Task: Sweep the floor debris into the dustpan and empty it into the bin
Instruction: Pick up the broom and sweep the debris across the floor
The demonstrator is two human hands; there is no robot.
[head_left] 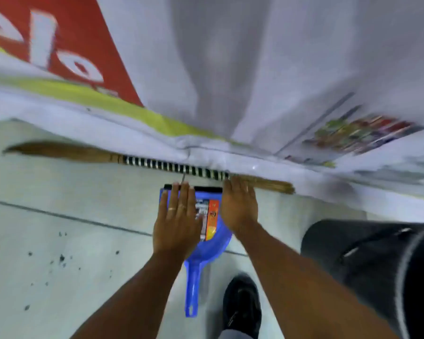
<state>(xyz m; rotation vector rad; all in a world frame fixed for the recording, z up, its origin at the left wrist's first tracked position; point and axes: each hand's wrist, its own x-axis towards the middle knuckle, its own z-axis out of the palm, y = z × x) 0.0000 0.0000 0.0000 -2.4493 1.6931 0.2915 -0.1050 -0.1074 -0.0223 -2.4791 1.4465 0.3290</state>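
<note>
Above the blue dustpan (206, 243) lying on the floor (83, 192), both hands are hovering flat, each grip spread apart and holding nothing: left hand (176, 221), right hand (239, 206). Beyond the dustpan, the broom (157, 163) is lying along a printed banner (255, 81). Debris (61, 259) is sitting left of the dustpan, the black bin (367, 263) right.

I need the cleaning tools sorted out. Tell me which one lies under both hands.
The blue dustpan, handle toward the person. The broom lies farther off along the banner's edge, only its bristle end near the right hand.
</note>
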